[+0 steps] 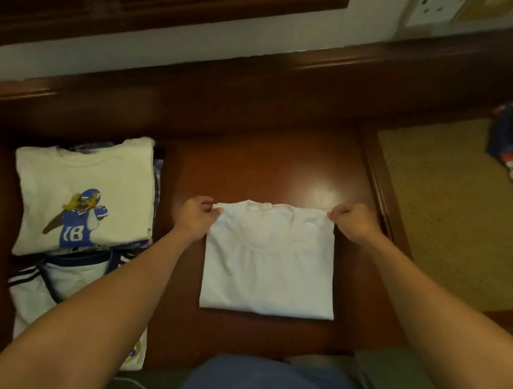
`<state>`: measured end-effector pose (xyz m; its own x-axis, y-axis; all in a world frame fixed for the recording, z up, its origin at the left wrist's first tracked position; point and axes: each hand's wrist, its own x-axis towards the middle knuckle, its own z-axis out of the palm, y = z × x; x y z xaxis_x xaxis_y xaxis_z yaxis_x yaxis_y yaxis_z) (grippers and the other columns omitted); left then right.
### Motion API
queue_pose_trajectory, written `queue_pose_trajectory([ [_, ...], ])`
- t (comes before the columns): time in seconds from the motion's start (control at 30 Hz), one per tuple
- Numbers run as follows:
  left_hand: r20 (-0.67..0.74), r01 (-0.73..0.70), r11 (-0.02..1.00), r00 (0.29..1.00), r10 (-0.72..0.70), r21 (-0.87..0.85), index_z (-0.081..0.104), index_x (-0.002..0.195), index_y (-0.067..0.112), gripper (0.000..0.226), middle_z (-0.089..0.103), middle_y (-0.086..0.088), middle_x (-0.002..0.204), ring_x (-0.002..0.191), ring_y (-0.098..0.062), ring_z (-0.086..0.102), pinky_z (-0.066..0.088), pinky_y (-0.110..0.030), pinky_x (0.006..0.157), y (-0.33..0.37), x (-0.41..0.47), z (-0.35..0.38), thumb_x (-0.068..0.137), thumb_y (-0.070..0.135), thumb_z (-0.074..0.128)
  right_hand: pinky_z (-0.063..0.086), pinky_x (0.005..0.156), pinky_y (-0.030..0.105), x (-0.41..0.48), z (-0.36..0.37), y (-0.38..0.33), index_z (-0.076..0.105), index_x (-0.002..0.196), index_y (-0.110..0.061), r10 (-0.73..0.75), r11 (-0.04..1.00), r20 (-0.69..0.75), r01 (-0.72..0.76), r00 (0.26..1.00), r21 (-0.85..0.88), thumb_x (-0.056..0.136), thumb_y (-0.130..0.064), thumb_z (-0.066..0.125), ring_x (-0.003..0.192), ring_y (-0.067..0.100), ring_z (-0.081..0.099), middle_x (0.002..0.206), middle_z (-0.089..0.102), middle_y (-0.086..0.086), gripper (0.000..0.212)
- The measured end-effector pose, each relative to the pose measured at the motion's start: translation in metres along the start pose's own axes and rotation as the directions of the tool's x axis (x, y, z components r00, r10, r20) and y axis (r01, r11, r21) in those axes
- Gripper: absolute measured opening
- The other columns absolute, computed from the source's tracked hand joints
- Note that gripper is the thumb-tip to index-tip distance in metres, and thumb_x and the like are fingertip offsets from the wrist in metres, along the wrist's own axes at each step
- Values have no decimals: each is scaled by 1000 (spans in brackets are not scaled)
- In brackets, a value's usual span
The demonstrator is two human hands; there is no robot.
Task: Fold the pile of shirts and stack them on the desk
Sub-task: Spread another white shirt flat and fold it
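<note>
Now I have the white shirt (269, 263) lying as a folded rectangle near the bench's (266, 170) front edge. My left grip (197, 217) and right grip (353, 223) each pinch a far corner beside the collar. I judge this fold nearly done. Next I must carry it, kept flat, onto the folded stack (84, 198) toward the left edge.

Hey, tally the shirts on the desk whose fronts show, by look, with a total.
Plain white shirt, far corners pinched by left hand and right hand: 1
White shirt with a printed player: 1
White jersey with dark stripes: 1
Total: 3
Garments under the printed one: too hidden to count.
</note>
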<state>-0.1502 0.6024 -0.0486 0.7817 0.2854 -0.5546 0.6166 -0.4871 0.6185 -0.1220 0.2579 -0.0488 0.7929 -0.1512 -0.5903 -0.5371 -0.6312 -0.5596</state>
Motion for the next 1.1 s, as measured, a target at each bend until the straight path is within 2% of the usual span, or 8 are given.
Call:
queue_pose_trajectory([
  [0.13,-44,16,999,999,-14,52,62,130,6,41,67,-10,123,107,-22,61,50,-30,89,-6,7,14,94,24,72,44,79,23,2,17,9,76,101,-16,-53,988,-58,44,997,-148,89,-29,75,90,17,64,100,71,-1,17],
  [0.2,-96,3,998,995,4,65,66,123,5,35,69,-9,113,100,-21,62,47,-28,82,-5,6,17,94,24,71,47,72,24,-1,18,8,73,88,-24,-55,986,-133,33,990,-161,91,-29,72,84,16,66,92,72,-5,5],
  [0.33,-191,-47,994,979,65,98,67,97,9,17,65,-4,88,77,-15,57,42,-28,75,8,-5,11,93,25,72,51,67,27,-3,2,2,72,74,-22,-58,992,-110,45,992,-118,93,-25,71,75,11,65,76,67,-12,19],
  [0.47,-252,-87,983,959,126,162,73,103,6,23,63,1,88,82,-15,59,41,-23,71,16,-8,3,91,26,76,52,68,30,1,-16,-4,73,72,-20,-49,999,-25,49,998,-10,88,-26,78,71,13,66,73,70,-5,18],
  [0.6,-241,-83,996,966,88,30,70,116,6,34,67,1,101,95,-16,63,40,-7,68,13,3,8,89,26,77,52,78,25,9,-7,-5,75,89,-24,-86,996,-134,90,987,23,89,-27,77,80,8,67,85,71,-10,4],
  [0.7,-191,18,999,981,-27,-51,68,118,8,38,70,-2,103,92,-19,64,45,-18,67,7,6,15,88,29,78,52,84,29,9,7,2,73,114,-13,-36,996,-165,22,986,-87,89,-34,76,99,23,68,101,74,3,32],
  [0.9,-108,146,989,983,-149,-35,70,88,13,24,73,-1,85,79,-22,70,61,-42,76,-12,-6,24,84,34,81,59,72,40,-21,44,15,64,107,-14,146,984,-136,-157,980,-78,80,-52,78,87,25,68,95,69,2,49],
  [1.1,-10,159,986,987,-159,48,67,101,14,30,72,-2,102,91,-23,69,60,-46,82,-40,-30,30,81,29,84,56,78,38,-48,67,23,68,108,-10,135,989,-33,-136,990,-57,88,-38,77,98,28,67,107,71,6,36],
])
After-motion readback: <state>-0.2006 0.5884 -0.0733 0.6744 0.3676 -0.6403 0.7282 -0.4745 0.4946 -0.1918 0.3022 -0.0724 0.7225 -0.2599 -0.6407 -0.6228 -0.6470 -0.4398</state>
